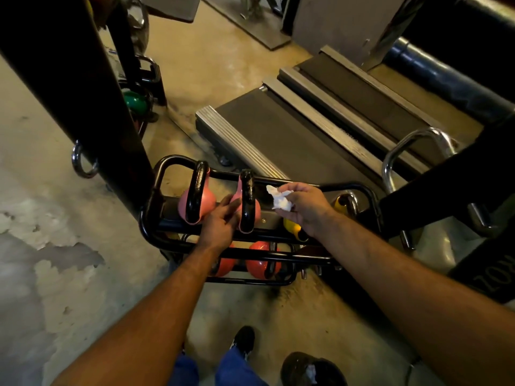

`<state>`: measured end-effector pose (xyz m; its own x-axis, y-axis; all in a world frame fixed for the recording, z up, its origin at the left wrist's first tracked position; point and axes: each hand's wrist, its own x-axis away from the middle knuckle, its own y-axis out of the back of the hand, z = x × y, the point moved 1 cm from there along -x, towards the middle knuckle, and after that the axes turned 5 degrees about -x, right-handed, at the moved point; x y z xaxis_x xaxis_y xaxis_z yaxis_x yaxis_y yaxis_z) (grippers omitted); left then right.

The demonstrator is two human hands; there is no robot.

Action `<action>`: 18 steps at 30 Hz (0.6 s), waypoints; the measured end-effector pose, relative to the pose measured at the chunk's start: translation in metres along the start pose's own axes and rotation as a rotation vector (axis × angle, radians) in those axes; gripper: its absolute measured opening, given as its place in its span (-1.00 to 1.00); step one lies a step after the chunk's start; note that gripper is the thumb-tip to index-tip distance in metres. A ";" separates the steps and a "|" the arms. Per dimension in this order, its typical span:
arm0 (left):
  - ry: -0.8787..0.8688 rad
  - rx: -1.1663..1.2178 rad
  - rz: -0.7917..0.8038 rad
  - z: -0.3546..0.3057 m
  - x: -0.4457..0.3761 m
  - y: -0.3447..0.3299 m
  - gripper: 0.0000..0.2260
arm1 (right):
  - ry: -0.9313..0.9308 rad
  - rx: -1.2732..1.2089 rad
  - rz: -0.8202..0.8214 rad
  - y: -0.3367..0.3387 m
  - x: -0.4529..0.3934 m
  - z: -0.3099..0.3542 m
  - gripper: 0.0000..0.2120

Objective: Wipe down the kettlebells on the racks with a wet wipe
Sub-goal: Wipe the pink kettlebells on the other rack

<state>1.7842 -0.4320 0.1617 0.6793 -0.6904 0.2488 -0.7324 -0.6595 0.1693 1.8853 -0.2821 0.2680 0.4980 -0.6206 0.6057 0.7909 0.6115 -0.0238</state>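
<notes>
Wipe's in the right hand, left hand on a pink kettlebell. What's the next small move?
Probably bring the wet wipe in the right hand left onto the black handle of the pink kettlebell, which the left hand steadies; the wipe is beside it, not yet touching.

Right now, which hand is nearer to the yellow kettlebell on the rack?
The right hand. It hovers just above and left of the yellow kettlebell, holding the wet wipe. The left hand is farther left, its fingers touching the pink kettlebell.

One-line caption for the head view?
Right hand holds a wet wipe over the rack; left hand touches a pink kettlebell.
</notes>
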 end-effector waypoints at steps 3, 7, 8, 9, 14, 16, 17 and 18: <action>0.010 -0.016 -0.005 0.004 -0.002 0.001 -0.65 | -0.025 -0.070 0.008 0.001 -0.003 -0.002 -0.73; 0.029 -0.012 0.005 0.007 -0.003 0.002 -0.64 | 0.011 -0.053 0.018 -0.002 -0.007 -0.013 -0.61; 0.026 -0.014 0.005 0.008 -0.003 0.002 -0.65 | 0.027 -0.008 0.014 -0.003 -0.008 -0.017 -0.60; 0.020 -0.020 0.007 0.009 -0.004 0.002 -0.65 | 0.034 0.029 0.008 -0.005 -0.007 -0.020 -0.64; -0.003 -0.024 0.010 0.012 -0.006 0.002 -0.65 | 0.088 0.086 -0.013 -0.017 0.002 -0.033 -0.82; -0.005 -0.017 0.014 0.013 -0.007 0.001 -0.64 | 0.153 0.184 -0.003 -0.021 0.003 -0.039 -0.77; -0.003 -0.018 0.014 0.015 -0.008 0.002 -0.64 | 0.161 0.242 0.012 -0.024 0.003 -0.042 -0.76; 0.002 -0.024 0.013 0.017 -0.009 0.002 -0.64 | 0.159 0.295 0.039 -0.027 0.004 -0.044 -0.77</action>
<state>1.7773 -0.4321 0.1431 0.6695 -0.6985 0.2526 -0.7422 -0.6429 0.1893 1.8820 -0.3224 0.2366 0.5939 -0.6483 0.4764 0.6444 0.7379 0.2008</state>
